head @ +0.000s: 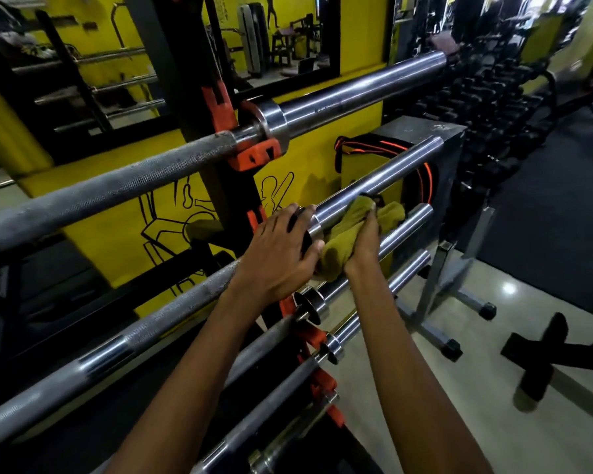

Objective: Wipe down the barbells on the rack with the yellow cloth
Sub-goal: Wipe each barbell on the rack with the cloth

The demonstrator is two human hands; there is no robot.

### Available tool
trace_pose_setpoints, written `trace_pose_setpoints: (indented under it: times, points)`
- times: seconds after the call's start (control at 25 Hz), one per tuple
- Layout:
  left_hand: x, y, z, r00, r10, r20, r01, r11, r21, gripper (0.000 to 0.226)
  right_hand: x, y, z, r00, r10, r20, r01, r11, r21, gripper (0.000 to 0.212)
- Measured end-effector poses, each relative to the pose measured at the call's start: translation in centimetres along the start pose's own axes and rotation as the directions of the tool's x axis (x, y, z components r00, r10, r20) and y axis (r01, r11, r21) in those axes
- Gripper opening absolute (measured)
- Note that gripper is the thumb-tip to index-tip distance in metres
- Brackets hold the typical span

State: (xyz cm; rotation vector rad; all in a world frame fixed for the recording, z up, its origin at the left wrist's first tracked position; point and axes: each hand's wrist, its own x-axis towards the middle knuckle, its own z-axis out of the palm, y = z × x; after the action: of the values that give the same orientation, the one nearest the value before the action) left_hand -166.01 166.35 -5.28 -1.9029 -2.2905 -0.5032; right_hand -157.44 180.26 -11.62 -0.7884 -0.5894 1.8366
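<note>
yellow cloth (pixel 339 244) gripped by right hand (pixel 365 242); left hand (pixel 278 254) grips collar (pixel 315 230); maybe six barbells (pixel 117 186).

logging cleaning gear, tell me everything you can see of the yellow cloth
The yellow cloth is a dull mustard, soft towel-like fabric, bunched and creased. It is draped over the chrome sleeve of the second barbell from the top, right beside its collar. The right hand grips it against the bar; a loose end sticks out to the right. The left hand holds the collar next to it.
</note>
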Motion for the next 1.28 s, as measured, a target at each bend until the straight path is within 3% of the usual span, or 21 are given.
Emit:
trace_pose_setpoints:
  times: [0.08,0.12,0.2,0.24,0.28,0.32,0.4,0.48,0.56,0.64,0.68,0.76,0.88,0.92,1.0,1.08,1.16,1.28]
  points:
    - [0.7,0.3,-0.1,1.000,-0.006,0.019,0.006,1.000,0.005,0.065,-0.8,-1.1,1.0,0.972,-0.229,-0.058,0.213,0.955,-0.206,0.052]
    - [1.2,0.5,-0.2,0.999,-0.003,0.036,0.002,1.000,0.023,0.067,-1.1,-1.9,1.2,0.921,-0.389,0.000,0.359,0.851,-0.384,0.056]
    - [2.1,0.6,-0.3,0.996,-0.004,0.086,0.001,0.999,0.035,0.073,-0.7,-2.8,1.4,0.798,-0.563,0.213,0.515,0.456,-0.726,0.064]
    - [2.3,0.6,-0.3,0.995,-0.009,0.099,0.006,0.999,0.032,0.074,0.2,-3.3,1.2,0.740,-0.598,0.309,0.555,0.281,-0.783,0.063]
    - [2.4,0.6,-0.3,0.995,-0.014,0.101,0.011,1.000,0.029,0.074,1.3,-4.1,1.1,0.713,-0.597,0.368,0.569,0.186,-0.801,0.058]
    - [2.4,0.6,-0.2,0.995,-0.017,0.097,0.015,1.000,0.027,0.074,2.0,-5.2,1.3,0.711,-0.593,0.378,0.565,0.162,-0.809,0.050]
    - [2.3,0.8,-0.2,0.995,-0.010,0.101,0.006,0.999,0.032,0.075,3.1,-7.4,1.9,0.754,-0.556,0.350,0.499,0.139,-0.855,0.037]
    - [2.7,1.0,-0.6,0.991,0.000,0.131,-0.007,0.999,0.052,0.077,3.4,-8.5,2.2,0.768,-0.494,0.407,0.480,0.022,-0.877,0.033]
    - [3.5,1.0,-1.2,0.980,0.000,0.200,-0.013,0.998,0.064,0.076,2.6,-8.2,1.8,0.749,-0.398,0.530,0.534,-0.109,-0.838,0.029]
    - [4.1,0.9,-1.5,0.969,-0.005,0.247,-0.013,0.997,0.072,0.070,2.5,-7.5,0.8,0.707,-0.390,0.590,0.566,-0.188,-0.803,0.032]
    - [4.3,1.0,-1.5,0.971,-0.005,0.241,-0.017,0.996,0.091,0.068,3.0,-7.6,0.3,0.681,-0.422,0.598,0.576,-0.195,-0.794,0.034]
    - [4.4,1.3,-1.6,0.982,0.004,0.186,-0.029,0.991,0.134,0.067,4.2,-8.4,0.5,0.669,-0.504,0.547,0.579,-0.108,-0.808,0.036]
    - [4.9,1.9,-1.1,0.987,0.016,0.159,-0.044,0.984,0.171,0.070,6.1,-9.4,0.9,0.738,-0.543,0.401,0.519,0.076,-0.851,0.037]
    - [5.1,1.9,-0.7,0.988,0.017,0.152,-0.043,0.984,0.173,0.069,6.5,-9.3,0.7,0.748,-0.530,0.399,0.518,0.091,-0.850,0.037]
    - [5.5,1.7,0.1,0.997,0.005,0.083,-0.014,0.994,0.112,0.062,7.2,-8.4,-0.1,0.737,-0.509,0.444,0.562,0.097,-0.822,0.042]
    - [5.5,1.7,0.6,0.999,-0.036,0.021,0.036,0.999,0.019,0.059,7.7,-8.3,-0.9,0.714,-0.545,0.439,0.607,0.171,-0.776,0.050]
    - [5.5,1.6,0.8,0.998,-0.054,0.020,0.054,0.998,0.009,0.059,8.7,-8.5,-0.7,0.757,-0.592,0.278,0.545,0.337,-0.767,0.057]
    - [5.9,2.0,1.0,0.997,-0.075,0.026,0.074,0.996,0.040,0.059,9.9,-8.8,-0.9,0.882,-0.470,-0.034,0.367,0.731,-0.576,0.060]
